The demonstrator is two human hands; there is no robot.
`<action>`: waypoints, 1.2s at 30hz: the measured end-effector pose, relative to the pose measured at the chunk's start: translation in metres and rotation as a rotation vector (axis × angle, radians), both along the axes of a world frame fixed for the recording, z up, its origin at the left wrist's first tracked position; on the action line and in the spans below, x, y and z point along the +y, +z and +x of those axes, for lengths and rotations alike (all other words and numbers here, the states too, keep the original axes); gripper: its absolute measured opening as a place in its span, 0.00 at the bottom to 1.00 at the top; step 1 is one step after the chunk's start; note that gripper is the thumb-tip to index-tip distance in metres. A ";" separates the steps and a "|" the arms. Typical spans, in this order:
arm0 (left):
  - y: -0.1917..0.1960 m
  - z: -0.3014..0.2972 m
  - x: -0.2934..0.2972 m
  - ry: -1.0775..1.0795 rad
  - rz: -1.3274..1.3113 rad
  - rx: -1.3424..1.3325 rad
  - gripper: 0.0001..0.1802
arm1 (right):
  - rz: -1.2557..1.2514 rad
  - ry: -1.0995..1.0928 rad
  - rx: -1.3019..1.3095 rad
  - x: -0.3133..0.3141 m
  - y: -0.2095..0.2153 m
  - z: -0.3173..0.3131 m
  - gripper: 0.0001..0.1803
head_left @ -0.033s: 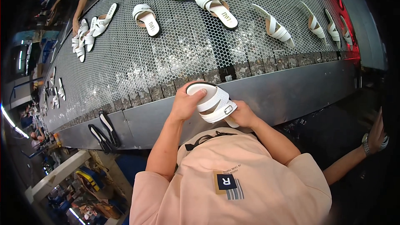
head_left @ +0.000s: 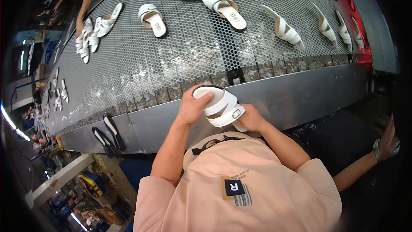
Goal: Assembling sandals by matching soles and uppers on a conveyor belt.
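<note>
A white slide sandal (head_left: pixel 221 103) with crossed straps, a silver buckle and a dark sole edge is held in front of my chest, over the metal rail. My left hand (head_left: pixel 191 106) grips its upper left end, the thumb pressed on the white insole and the fingers underneath. On the lower right side, my right hand (head_left: pixel 253 119) is closed on the sandal beside the buckle strap. Its fingertips are partly hidden behind the sandal. A pale part sticks out below the buckle strap; I cannot tell whether it belongs to the same sandal.
Several white sandals (head_left: pixel 235 17) lie on the mesh conveyor (head_left: pixel 184 56) behind the metal rail (head_left: pixel 292 90). Dark shoes (head_left: pixel 112 132) hang over the rail at left. A co-worker's arm (head_left: pixel 82 15) reaches to sandals at far left; another person's hand (head_left: pixel 387 142) shows at right.
The whole view has shifted very slightly. Both hands keep the same hold on the sandal.
</note>
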State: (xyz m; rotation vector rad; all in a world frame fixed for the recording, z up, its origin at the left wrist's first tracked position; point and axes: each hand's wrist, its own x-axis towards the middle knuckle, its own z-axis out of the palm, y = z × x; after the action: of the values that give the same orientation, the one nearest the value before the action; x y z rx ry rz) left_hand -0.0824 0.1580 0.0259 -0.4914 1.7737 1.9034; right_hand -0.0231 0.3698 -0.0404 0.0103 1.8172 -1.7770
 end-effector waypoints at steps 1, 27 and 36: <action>0.005 0.005 -0.011 0.044 0.103 -0.009 0.17 | 0.077 0.102 0.031 0.007 -0.002 0.002 0.10; -0.043 0.061 0.024 0.140 -0.014 -0.074 0.15 | -0.003 0.102 -0.288 0.059 -0.009 -0.002 0.07; -0.034 0.060 0.025 0.159 0.123 -0.031 0.14 | -0.079 0.135 -0.344 0.062 0.009 -0.013 0.10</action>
State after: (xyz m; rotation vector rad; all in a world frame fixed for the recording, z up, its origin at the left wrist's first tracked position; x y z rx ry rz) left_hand -0.0228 0.1828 -0.0081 -0.6298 1.6290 2.0862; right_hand -0.0364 0.4321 -0.0314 0.1494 1.4686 -1.6366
